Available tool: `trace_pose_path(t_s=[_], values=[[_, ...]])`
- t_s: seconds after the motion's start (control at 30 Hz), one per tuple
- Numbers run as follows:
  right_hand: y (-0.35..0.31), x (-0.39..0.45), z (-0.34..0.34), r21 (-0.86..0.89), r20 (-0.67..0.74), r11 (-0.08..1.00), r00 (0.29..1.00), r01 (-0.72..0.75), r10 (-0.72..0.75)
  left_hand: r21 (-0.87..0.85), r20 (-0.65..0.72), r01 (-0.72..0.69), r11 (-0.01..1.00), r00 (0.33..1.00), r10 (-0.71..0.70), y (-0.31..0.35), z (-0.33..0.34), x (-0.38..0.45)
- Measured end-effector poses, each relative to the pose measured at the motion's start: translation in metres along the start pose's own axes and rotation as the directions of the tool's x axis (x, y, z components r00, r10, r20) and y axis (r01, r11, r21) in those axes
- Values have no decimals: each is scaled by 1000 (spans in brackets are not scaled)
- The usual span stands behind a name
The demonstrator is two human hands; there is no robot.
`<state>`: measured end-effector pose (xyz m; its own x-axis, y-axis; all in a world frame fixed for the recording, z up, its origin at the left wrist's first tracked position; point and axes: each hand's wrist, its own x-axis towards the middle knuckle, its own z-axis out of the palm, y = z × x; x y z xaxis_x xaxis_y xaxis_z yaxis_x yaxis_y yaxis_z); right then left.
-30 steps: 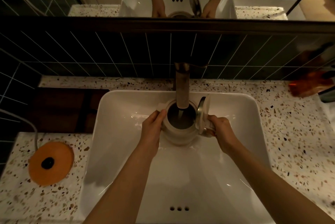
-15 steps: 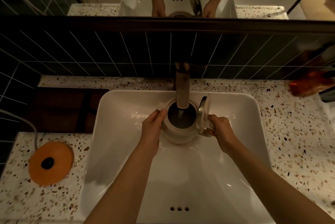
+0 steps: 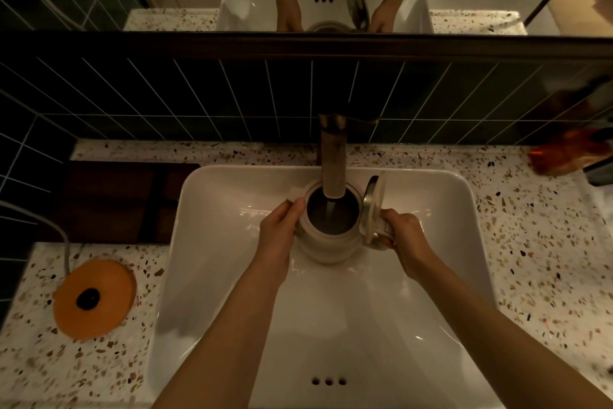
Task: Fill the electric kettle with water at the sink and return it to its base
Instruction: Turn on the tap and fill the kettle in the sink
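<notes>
Cream round electric kettle [image 3: 326, 243] upright inside white rectangular ceramic sink [image 3: 232, 276], mouth directly under brown metal tap spout [image 3: 333, 163]; water stream falling into it. Hinged lid [image 3: 373, 206] standing open at kettle's right side. Left hand [image 3: 278, 236] grip wrapped against kettle's left wall; right hand [image 3: 403, 238] grip clenched on kettle's handle. Orange round kettle base [image 3: 94, 298], grey cord attached, on speckled terrazzo worktop [image 3: 537, 262] left of sink.
</notes>
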<state>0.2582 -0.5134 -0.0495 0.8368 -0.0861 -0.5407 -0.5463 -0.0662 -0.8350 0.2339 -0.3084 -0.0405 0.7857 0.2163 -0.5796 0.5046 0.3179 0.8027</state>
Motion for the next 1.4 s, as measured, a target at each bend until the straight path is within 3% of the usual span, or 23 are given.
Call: trace_pose_path(t_s=[0.43, 0.9, 1.4], values=[[0, 0, -1, -34, 11, 999, 1000, -28, 28, 160, -29, -61, 985, 997, 67, -1, 1, 3], [5, 5, -2, -38, -6, 999, 999, -39, 39, 40, -64, 40, 998, 997, -38, 7, 12, 6], [8, 9, -4, -37, 2, 999, 1000, -21, 21, 8, -33, 48, 999, 998, -48, 14, 16, 2]])
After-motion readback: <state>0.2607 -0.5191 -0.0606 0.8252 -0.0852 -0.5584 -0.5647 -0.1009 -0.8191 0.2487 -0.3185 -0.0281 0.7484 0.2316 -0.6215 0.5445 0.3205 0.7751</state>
